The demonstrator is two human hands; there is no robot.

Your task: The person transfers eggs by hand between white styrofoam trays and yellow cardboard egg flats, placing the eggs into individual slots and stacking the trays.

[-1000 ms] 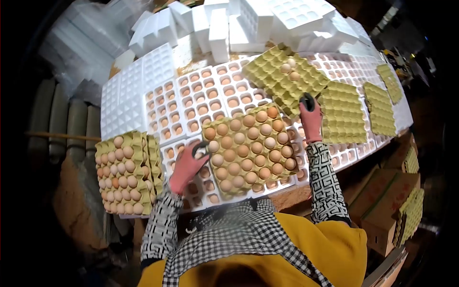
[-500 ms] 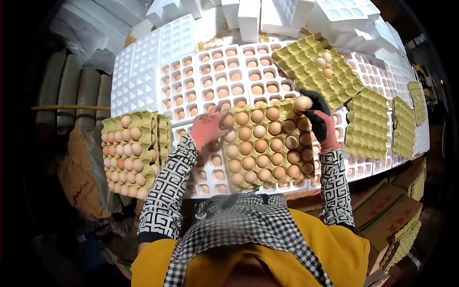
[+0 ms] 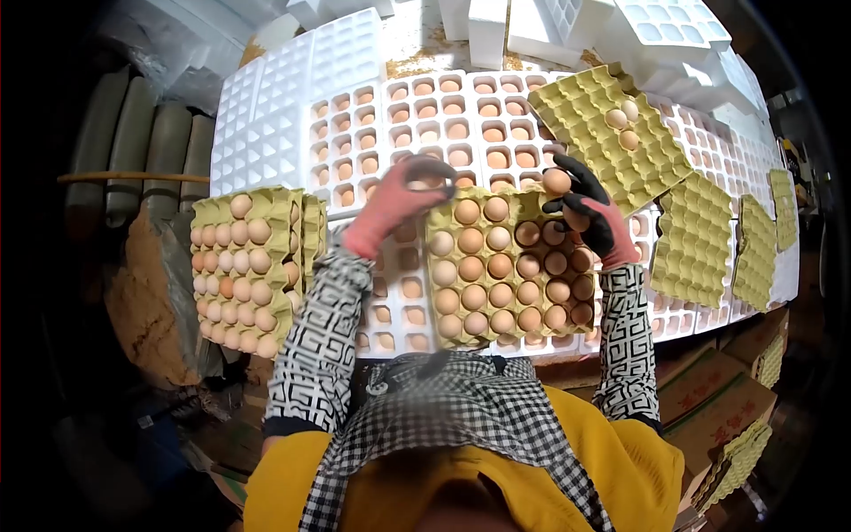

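A yellow-green pulp tray (image 3: 452,340) full of brown eggs lies before me on white foam egg trays. My left hand (image 3: 399,202), in a red glove with dark fingertips, is curled above the tray's far left corner. An egg (image 3: 429,183) shows partly between its thumb and fingers. Over the far right corner, my right hand (image 3: 596,213) wears a similar glove. It grips an egg (image 3: 557,182) at its fingertips, and a second egg (image 3: 576,219) sits lower against the fingers. The left end of the tray's far row has a vacant cup.
Foam trays (image 3: 427,108) with eggs in their cells spread across the table. A stack of egg-filled pulp trays (image 3: 238,282) stands at left. To the right lie a pulp tray (image 3: 612,133) holding three eggs and further pulp trays (image 3: 694,239). Cardboard boxes (image 3: 722,408) sit below right.
My left hand has lifted away from the tray's far left corner with an egg, leaving that cup vacant. My right hand stays near the far right corner; a second egg now shows against its fingers.
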